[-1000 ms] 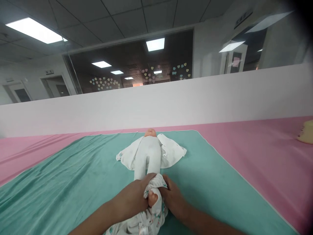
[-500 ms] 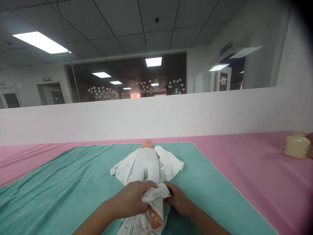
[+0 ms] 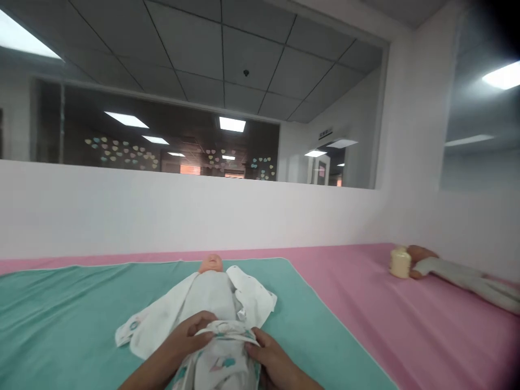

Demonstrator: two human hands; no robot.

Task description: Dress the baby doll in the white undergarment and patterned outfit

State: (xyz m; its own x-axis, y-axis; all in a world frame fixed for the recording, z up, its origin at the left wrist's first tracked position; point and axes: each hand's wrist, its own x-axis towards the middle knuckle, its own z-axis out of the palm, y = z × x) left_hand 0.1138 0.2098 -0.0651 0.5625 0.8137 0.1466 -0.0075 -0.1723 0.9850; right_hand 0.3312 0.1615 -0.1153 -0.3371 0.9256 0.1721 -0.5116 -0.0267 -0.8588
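Observation:
A baby doll [image 3: 211, 264] lies on its back on a green sheet [image 3: 320, 341], its head toward the wall. It wears a white body garment, and an opened white baby shirt [image 3: 258, 295] is spread under and beside it. Patterned white baby pants [image 3: 225, 360] cover its legs; the feet are hidden. My left hand [image 3: 190, 338] is closed on the left side of the pants' waistband. On the right side, my right hand [image 3: 270, 352] pinches the same waistband between thumb and fingers.
Pink cloth [image 3: 357, 295] shows around the green sheet. At the right, another person's hand [image 3: 422, 254] in a light sleeve [image 3: 467, 276] is at a pale yellow jar [image 3: 400, 262]. A white low wall [image 3: 195, 216] with glass above stands behind the doll.
The pants were bunched around one bare doll foot; now they are drawn up over the legs, with my hands at the waistband. The view has turned right, showing more of the other person's arm.

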